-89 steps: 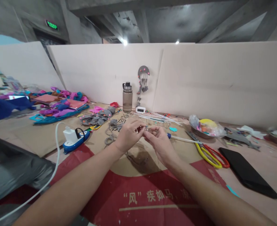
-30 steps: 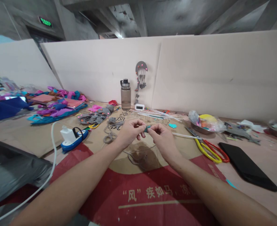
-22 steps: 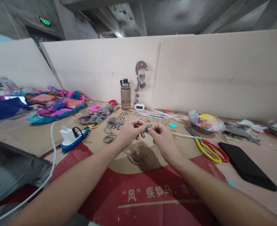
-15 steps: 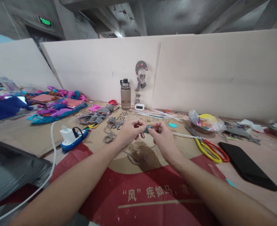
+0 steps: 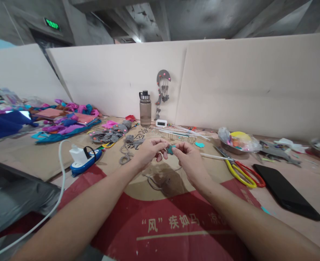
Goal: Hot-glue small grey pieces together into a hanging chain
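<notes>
A small dark teal felt piece (image 5: 171, 149) is pinched between the thumb and fingers of my right hand (image 5: 188, 156), above the paper-covered table. My left hand (image 5: 153, 152) has its thumb and forefinger pressed together at the left edge of that piece; what they pinch is too small to name. Loose grey yarn (image 5: 160, 185) lies in loops below both hands. More grey yarn (image 5: 126, 157) sits to the left of my left hand. A bright turquoise felt cutout (image 5: 199, 144) rests beyond my right hand, and a whitish stick (image 5: 213, 156) extends from beside it.
Scissors (image 5: 241, 173) with yellow and red handles and a black phone (image 5: 286, 191) lie at right. A metal bowl (image 5: 237, 149) stands behind them. A bottle (image 5: 145, 112) stands at the back. On the left are a blue power strip (image 5: 86, 163) and grey felt pieces (image 5: 108, 136).
The teal felt piece shows more between my fingers now, turned flatter towards me. My left fingers have drawn slightly left off it. The loose yarn below has shifted a little.
</notes>
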`<state>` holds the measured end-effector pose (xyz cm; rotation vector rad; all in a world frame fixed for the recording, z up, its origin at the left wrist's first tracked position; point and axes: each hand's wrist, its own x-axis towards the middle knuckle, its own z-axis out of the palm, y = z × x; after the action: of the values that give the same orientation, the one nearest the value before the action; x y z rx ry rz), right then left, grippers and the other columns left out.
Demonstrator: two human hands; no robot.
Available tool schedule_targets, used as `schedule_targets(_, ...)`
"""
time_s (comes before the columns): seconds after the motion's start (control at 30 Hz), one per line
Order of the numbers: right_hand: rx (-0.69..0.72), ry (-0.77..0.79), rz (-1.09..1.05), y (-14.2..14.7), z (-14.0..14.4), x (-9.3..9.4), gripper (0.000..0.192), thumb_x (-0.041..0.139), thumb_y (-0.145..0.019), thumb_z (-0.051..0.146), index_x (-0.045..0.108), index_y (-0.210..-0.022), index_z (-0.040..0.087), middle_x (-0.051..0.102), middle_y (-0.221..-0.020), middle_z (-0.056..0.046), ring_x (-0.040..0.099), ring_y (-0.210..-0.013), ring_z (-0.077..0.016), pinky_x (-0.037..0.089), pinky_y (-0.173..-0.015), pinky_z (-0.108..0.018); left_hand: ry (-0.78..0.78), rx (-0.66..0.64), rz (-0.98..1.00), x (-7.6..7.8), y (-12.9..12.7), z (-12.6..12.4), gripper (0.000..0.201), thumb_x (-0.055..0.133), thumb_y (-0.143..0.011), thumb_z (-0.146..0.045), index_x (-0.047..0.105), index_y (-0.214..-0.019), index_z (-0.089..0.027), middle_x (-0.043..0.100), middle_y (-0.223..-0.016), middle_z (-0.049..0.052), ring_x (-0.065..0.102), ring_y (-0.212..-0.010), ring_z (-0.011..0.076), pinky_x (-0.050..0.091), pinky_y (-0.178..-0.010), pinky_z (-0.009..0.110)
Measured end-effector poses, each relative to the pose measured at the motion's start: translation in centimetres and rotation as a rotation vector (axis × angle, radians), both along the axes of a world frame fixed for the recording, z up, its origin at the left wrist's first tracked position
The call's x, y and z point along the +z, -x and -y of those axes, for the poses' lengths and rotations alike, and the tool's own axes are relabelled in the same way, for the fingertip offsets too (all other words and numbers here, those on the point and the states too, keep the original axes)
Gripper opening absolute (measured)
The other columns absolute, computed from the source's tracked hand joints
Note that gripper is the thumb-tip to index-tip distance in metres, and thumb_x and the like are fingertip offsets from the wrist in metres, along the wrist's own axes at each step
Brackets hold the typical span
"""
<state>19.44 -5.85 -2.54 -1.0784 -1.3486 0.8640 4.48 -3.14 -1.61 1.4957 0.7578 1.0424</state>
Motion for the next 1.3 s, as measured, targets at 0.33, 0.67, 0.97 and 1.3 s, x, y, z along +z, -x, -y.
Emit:
schedule_targets(0.33,-0.027,-0.007,0.064,0.15,0.24,-0.08,0.017,0.059,-0.073,0.034,0.052,-0.069,0.018,0.051,-0.062,0.004,0.037,-0.051,-0.0079,0.03,-0.05,-0.023,-0.061,0.104,-0.075,-0.02,-0.3,0.28,0.022,0.064,-0.073,-0.034,0.061,-0.077,-0.013,0.052,-0.052,-0.003,0.043,-0.043,0.0056,0.031,-0.041,0.018)
schedule_targets(0.67,-0.019,-0.032,0.118,0.08,0.2,-0.12,0.023,0.058,-0.074,0.036,0.057,-0.087,0.017,0.057,-0.074,-0.001,0.047,-0.062,-0.0119,0.037,-0.055,-0.025,-0.084,0.173,-0.12,-0.02,-0.14,-0.09,0.02,0.062,-0.071,-0.033,0.06,-0.074,-0.014,0.05,-0.055,-0.003,0.038,-0.045,0.0044,0.027,-0.042,0.018)
schedule_targets(0.97,-0.021,-0.019,0.128,0.0,0.44,0.42,0.017,0.057,-0.074,0.034,0.059,-0.078,0.017,0.057,-0.072,0.0,0.045,-0.06,-0.0112,0.037,-0.056,-0.025,-0.148,0.198,-0.195,0.0,-0.12,0.01,0.017,0.059,-0.071,-0.031,0.061,-0.074,-0.015,0.05,-0.057,-0.004,0.038,-0.046,0.0051,0.028,-0.044,0.018)
schedule_targets(1.3,-0.02,-0.01,0.143,-0.22,0.45,0.53,0.015,0.056,-0.075,0.032,0.059,-0.075,0.017,0.058,-0.07,0.0,0.044,-0.059,-0.0109,0.035,-0.056,-0.025,-0.268,0.217,-0.315,0.57,0.07,0.25,0.016,0.059,-0.071,-0.029,0.063,-0.073,-0.014,0.057,-0.063,-0.002,0.042,-0.053,0.0064,0.033,-0.052,0.02)
